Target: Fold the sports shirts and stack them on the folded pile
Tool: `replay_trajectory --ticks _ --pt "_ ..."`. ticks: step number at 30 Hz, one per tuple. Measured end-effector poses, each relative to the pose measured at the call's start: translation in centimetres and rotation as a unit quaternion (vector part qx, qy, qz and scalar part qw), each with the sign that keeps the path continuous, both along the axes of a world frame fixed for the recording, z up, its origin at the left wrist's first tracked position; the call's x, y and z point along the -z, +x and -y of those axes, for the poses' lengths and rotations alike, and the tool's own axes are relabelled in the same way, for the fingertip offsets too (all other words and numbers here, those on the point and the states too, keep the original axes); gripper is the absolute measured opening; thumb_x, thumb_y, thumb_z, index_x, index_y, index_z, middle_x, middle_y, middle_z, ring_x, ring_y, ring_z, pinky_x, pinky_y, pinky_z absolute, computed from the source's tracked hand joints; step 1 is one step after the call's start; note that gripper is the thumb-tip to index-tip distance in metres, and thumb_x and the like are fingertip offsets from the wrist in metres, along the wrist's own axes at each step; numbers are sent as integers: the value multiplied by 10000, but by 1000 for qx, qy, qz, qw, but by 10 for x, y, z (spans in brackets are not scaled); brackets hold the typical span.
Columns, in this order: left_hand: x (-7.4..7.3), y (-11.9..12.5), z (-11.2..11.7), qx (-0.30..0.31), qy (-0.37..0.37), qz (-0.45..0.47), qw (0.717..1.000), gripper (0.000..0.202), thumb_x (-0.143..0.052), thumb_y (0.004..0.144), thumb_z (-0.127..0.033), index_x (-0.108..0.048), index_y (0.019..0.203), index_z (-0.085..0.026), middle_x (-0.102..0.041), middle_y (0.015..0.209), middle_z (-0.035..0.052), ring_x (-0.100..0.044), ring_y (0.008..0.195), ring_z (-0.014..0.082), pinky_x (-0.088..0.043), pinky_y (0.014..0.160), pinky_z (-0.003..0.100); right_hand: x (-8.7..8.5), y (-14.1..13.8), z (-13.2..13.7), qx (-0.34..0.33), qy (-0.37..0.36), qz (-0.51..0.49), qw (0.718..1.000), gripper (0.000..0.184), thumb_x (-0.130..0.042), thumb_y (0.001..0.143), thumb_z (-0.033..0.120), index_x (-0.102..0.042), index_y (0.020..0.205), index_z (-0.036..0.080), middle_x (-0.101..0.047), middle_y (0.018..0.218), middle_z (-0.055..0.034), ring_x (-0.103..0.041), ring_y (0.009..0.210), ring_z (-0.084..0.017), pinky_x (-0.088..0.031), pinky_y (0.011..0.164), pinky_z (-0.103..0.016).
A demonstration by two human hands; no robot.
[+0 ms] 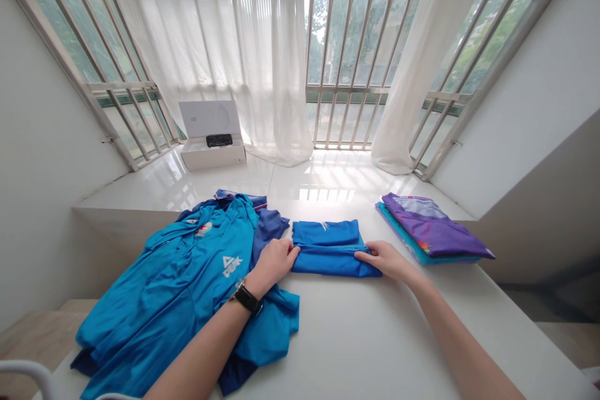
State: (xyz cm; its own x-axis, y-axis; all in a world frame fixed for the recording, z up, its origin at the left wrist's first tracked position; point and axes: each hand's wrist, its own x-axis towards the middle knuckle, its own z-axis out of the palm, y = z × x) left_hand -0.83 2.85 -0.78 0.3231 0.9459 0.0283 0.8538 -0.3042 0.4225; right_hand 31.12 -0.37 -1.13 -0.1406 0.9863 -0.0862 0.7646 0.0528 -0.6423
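A folded blue shirt point(330, 247) lies on the white table point(375, 337) in front of me. My left hand point(274, 262), with a black watch on its wrist, grips the shirt's left edge, its fingers curled round the fabric. My right hand point(382, 259) holds the right edge the same way, thumb on top. Under my left forearm lies a heap of unfolded blue jerseys point(173, 287), the top one with a white logo.
A stack of folded purple and teal garments point(434, 231) sits at the table's right. Beyond the table a white window ledge holds an open white box point(210, 134) with a dark device. Barred windows and sheer curtains stand behind. A white chair edge point(28, 375) shows bottom left.
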Motion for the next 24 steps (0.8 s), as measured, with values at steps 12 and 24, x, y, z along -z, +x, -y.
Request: replay_trajectory --ticks 12,24 --pt "-1 0 1 2 1 -30 1000 328 -455 981 -376 -669 843 -169 -714 845 119 -682 790 235 -436 671 280 -10 -3 7 5 4 -14 1000 483 -549 831 660 -574 678 202 -531 610 20 -487 588 -146 -364 530 -257" --pt "-9 -14 -2 130 -89 146 977 116 -614 739 -186 -666 843 -186 -697 777 -7 -618 671 136 -436 608 221 -14 11 11 -97 -52 -21 994 145 -655 743 336 -646 814 210 -594 766 9 -527 713 -166 -418 638 -254"
